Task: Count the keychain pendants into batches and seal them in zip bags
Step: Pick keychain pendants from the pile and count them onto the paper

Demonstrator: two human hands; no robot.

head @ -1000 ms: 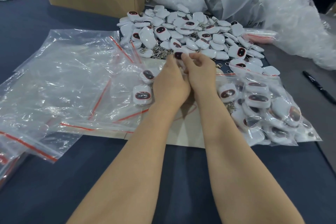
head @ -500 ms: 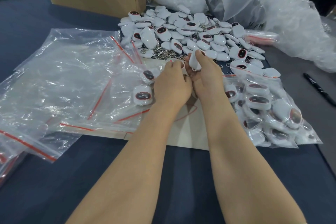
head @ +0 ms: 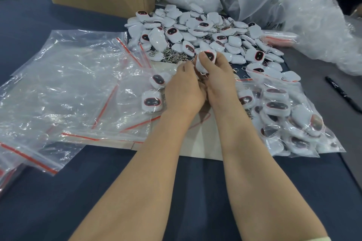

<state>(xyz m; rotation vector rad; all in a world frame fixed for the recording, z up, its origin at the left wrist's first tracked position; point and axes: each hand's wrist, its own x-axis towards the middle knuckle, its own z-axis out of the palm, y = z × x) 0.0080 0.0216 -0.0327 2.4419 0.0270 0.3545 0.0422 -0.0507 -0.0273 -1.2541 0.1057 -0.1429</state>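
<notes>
Right hand (head: 219,82) grips 1 white plastic keychain pendant with a dark oval face (head: 210,55), right at the near edge of the loose pile (head: 176,35). Left hand (head: 184,94) is curled up against it, can't tell if it's holding anything.

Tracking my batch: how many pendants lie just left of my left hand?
2: one pendant beside the left hand, another just nearer me. Others may hide under it.

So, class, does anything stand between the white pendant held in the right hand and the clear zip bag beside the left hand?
Only the left hand, which lies between the white dark-faced pendant gripped by the right hand and the clear red-striped zip bag. Whether the bag's mouth is open cannot be told.
</notes>
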